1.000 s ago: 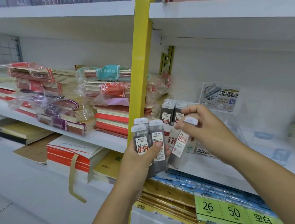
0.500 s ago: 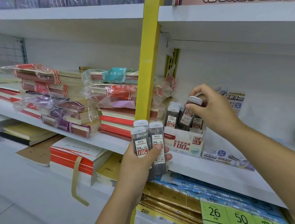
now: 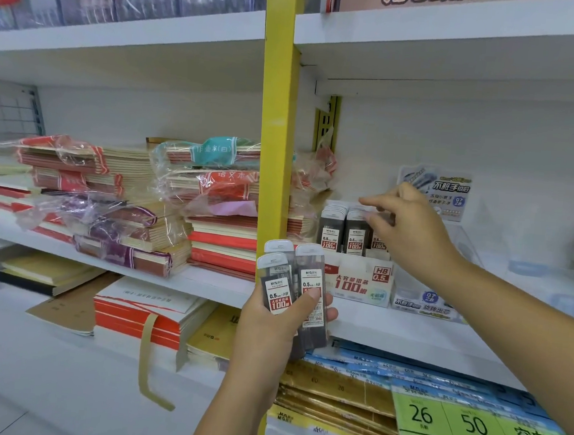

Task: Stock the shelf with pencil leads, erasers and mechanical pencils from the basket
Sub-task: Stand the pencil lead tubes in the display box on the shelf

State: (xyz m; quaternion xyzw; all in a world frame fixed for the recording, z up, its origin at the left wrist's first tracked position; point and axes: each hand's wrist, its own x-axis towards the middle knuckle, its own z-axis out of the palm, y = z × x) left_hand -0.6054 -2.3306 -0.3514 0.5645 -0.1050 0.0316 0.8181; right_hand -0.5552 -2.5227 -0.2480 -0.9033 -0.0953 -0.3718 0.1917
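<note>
My right hand point(image 3: 411, 234) just dropped its case into the display box point(image 3: 359, 281), and the fingers look loose now (blurry). Left hand point(image 3: 280, 323) grips three more lead cases point(image 3: 287, 279) to stock.

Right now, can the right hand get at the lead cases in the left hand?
Probably yes: the right hand hovers empty nearby, and the lead cases stick up clear above the left hand.
</note>
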